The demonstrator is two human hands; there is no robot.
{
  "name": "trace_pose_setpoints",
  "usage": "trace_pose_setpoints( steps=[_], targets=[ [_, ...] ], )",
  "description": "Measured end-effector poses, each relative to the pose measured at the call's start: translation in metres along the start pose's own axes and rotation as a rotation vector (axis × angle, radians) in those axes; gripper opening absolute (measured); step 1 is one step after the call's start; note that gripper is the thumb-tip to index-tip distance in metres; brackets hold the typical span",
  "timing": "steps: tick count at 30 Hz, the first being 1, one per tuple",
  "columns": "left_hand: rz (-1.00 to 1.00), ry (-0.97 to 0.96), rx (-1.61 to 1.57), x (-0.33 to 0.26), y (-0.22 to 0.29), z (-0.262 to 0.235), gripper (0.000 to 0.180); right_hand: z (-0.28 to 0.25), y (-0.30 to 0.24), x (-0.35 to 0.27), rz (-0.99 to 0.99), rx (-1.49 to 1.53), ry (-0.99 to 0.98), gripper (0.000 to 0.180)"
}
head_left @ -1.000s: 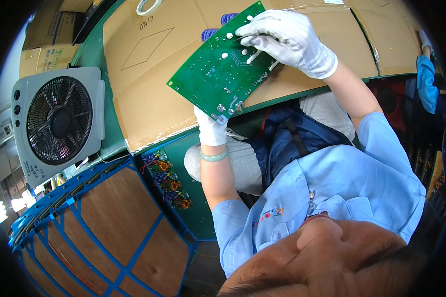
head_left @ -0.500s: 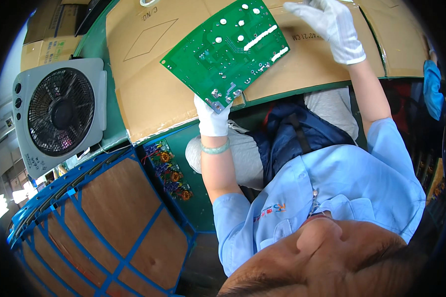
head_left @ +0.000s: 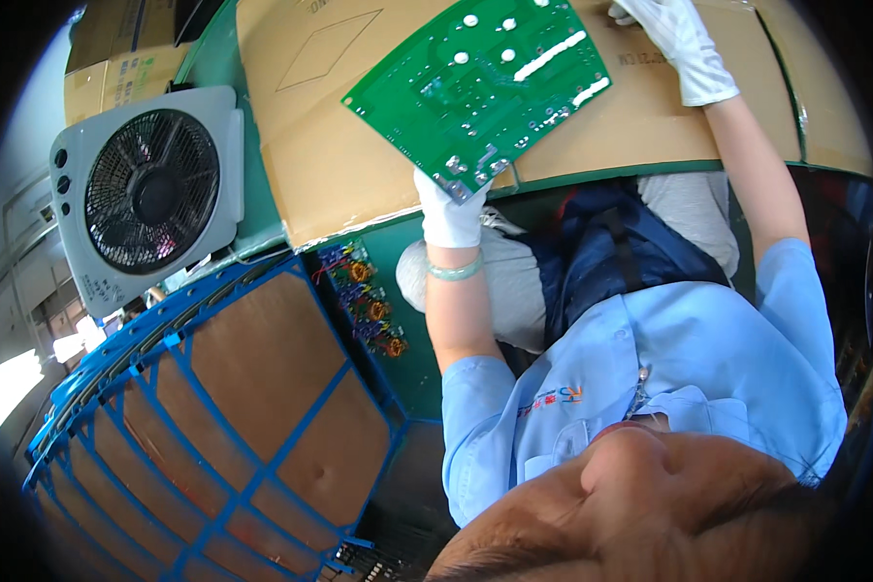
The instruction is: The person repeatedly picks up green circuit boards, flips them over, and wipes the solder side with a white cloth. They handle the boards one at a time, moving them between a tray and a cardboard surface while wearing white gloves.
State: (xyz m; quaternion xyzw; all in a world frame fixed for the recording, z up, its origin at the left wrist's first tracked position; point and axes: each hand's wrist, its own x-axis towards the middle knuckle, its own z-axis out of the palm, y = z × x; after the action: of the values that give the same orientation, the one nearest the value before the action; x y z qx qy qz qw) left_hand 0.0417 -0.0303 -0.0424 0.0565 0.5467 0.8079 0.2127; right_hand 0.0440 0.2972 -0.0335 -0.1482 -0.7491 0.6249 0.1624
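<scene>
A large green circuit board (head_left: pixel 485 92) is held tilted over the cardboard-covered bench. White blobs and two white strips of sealant-like material mark its visible face, along with solder points. My left hand (head_left: pixel 448 215), in a white glove, grips the board at its lowest corner; most of its fingers are hidden behind the board. My right hand (head_left: pixel 684 44), also gloved in white, is to the right of the board and apart from it, over the cardboard. Its fingers are bent loosely and partly apart, with nothing visible in them; the top edge cuts off part of the hand.
Brown cardboard (head_left: pixel 310 145) covers the green bench. A grey box fan (head_left: pixel 155 194) stands at the left, with cartons (head_left: pixel 116 68) behind it. Below the fan is a blue-framed rack with brown panels (head_left: pixel 252 359). Several small boards with copper coils (head_left: pixel 373 310) lie beside the rack.
The whole view has shifted, so most things appear farther right and slightly higher. My right hand's fingers, stretched out before, are now more bent. The board stays in my left hand.
</scene>
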Motion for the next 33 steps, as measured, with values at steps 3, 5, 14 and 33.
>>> trace_pose_setpoints(
  steps=[3, 5, 14, 33],
  targets=[
    [0.326, -0.151, 0.962, 0.002, 0.006, 0.006, 0.046, 0.000, -0.008, -0.002, 0.158, 0.021, -0.007, 0.026],
    [0.224, -0.093, 0.716, 0.002, 0.000, 0.002, 0.043, 0.005, -0.034, -0.017, 0.196, 0.000, -0.020, 0.027],
    [0.115, -0.034, 0.643, 0.005, -0.006, -0.004, 0.043, 0.007, -0.044, -0.022, 0.239, -0.054, -0.267, 0.028],
    [0.782, -0.060, 1.458, 0.020, 0.001, -0.006, 0.030, -0.010, -0.047, -0.029, 0.224, 0.183, -0.564, 0.026]
  ],
)
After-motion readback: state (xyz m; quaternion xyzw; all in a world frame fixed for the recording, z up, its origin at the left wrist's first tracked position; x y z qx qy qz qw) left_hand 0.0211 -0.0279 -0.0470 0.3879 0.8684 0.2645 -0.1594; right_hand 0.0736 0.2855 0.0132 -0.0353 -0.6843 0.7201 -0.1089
